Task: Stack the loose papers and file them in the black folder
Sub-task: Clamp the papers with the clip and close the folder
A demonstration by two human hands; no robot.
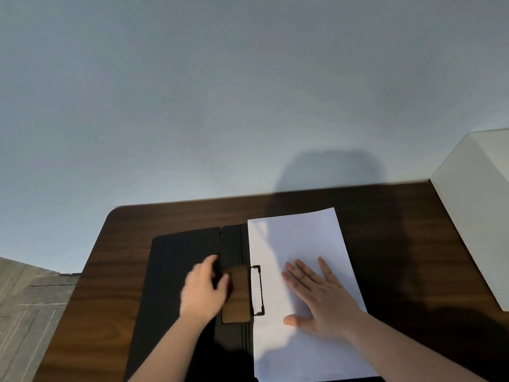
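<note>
The black folder [176,260] lies open on the dark wooden table [110,271]. A stack of white papers [300,238] covers its right half, the left edge lying along the spine. A metal clip [257,290] stands at that edge, with its brown lever plate [237,296] folded over to the left. My left hand [205,289] grips the lever plate at its left side, fingers curled over it. Flat on the papers rests my right hand [319,296], palm down with fingers spread.
A white box [473,210] stands on the table's right side, close to the papers. The table's far edge meets a pale blue wall. Grey floor [24,307] shows past the table's left edge.
</note>
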